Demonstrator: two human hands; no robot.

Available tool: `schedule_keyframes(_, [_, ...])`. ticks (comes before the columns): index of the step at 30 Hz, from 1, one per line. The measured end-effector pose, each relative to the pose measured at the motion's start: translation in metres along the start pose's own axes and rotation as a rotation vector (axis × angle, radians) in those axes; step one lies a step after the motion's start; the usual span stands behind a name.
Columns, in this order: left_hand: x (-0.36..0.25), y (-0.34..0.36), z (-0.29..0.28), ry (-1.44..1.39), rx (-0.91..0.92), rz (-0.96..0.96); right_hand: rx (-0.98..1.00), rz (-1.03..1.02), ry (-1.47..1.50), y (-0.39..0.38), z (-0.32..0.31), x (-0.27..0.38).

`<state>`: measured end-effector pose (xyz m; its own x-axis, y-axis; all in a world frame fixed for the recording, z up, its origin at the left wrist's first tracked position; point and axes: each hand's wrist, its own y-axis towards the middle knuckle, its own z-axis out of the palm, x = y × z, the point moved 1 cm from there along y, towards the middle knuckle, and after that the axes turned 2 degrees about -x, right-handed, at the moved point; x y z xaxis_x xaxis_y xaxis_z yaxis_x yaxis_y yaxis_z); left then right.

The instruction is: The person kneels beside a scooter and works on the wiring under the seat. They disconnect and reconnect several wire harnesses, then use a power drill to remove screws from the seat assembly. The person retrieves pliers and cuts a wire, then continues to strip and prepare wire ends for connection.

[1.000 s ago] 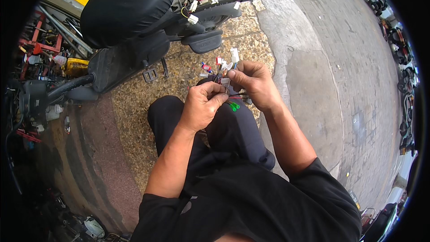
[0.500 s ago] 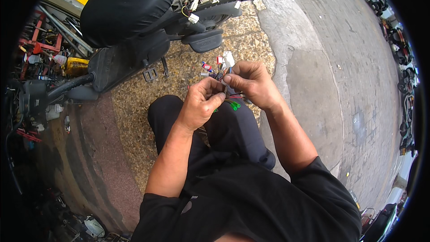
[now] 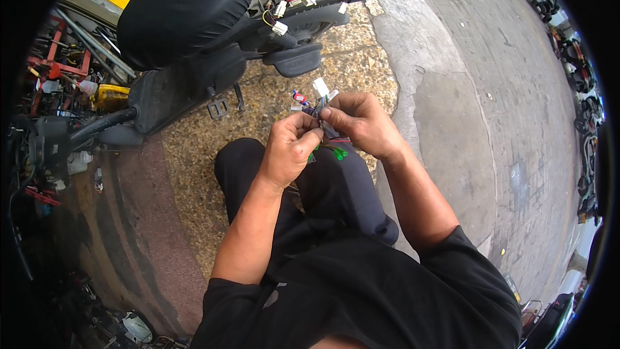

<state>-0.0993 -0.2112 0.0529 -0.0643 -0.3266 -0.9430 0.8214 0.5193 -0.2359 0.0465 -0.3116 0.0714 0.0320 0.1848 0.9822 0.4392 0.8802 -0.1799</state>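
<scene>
Above my knees, both hands pinch a bundle of thin coloured wires. My left hand has thumb and forefinger pressed together on the wires, palm turned inward. Close beside it, my right hand grips the same wires just below a white plug connector. A red and blue connector sticks out to the left of the white one. Under the fingers, green connectors dangle on short leads over my thigh. The exact spot between the fingertips is too small to make out.
A black scooter seat and an opened scooter body stand ahead, with loose white connectors hanging from it. A pedal juts out below the seat. Metal parts and red frames crowd the left side. Parked vehicles line the right rim.
The white connector has shifted slightly left and tilted. My right hand has moved a little left, closer to the left one. The red connector beside the white one is no longer visible.
</scene>
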Motion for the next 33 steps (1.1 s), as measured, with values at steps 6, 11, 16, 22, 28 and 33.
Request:
schedule_keyframes(6, [0.002,0.000,-0.003,-0.042,-0.016,-0.037,0.020,-0.011,-0.046,0.000,-0.001,-0.004])
schedule_keyframes(11, [0.001,-0.001,-0.006,-0.105,-0.053,-0.045,-0.060,-0.155,0.064,-0.007,0.010,-0.011])
schedule_keyframes(16, [0.003,-0.001,-0.006,-0.172,-0.091,-0.050,-0.090,-0.296,-0.274,-0.022,0.016,-0.009])
schedule_keyframes(22, [0.007,-0.002,-0.007,-0.156,-0.056,0.003,-0.140,-0.301,-0.376,-0.020,0.021,-0.006])
schedule_keyframes(28, [0.003,-0.005,-0.006,-0.115,-0.035,0.028,-0.117,-0.227,-0.346,-0.019,0.022,-0.008])
schedule_keyframes(33, [-0.004,-0.003,-0.003,-0.117,-0.072,0.077,-0.087,-0.243,-0.339,-0.019,0.020,-0.008])
